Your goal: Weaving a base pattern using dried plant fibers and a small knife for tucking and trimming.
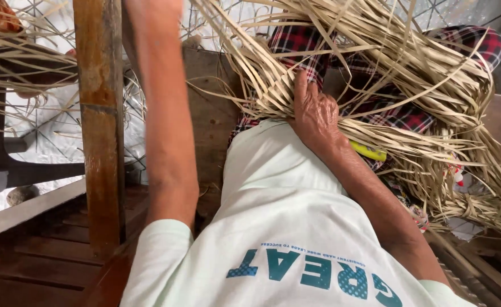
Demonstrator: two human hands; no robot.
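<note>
Scanning from the left, I see a brown wooden post [99,113] standing upright, with dark wooden floor planks [40,256] at its foot. Just right of the post my left arm [162,113] reaches straight up and away; its hand runs out past the top edge, so I cannot tell whether those fingers are apart or together, or what they touch.

Moving right, my pale shirt [284,210] fills the lower middle. Above it my right hand [314,113] lies palm down on the bundle of dry straw-coloured strips [409,85]. The fingers [301,85] are close together and nearly straight, pushed in among the strips and pressing them against the red plaid cloth [296,42] on my lap rather than clamped around any one strip.

The bundle lies mostly to the right of that hand and beyond it, its long axis running from upper left down to lower right, fanning toward the far right edge. The right hand is plainly the nearer one. A small yellow object [368,150] shows just beside the right wrist, half under the strips.
</note>
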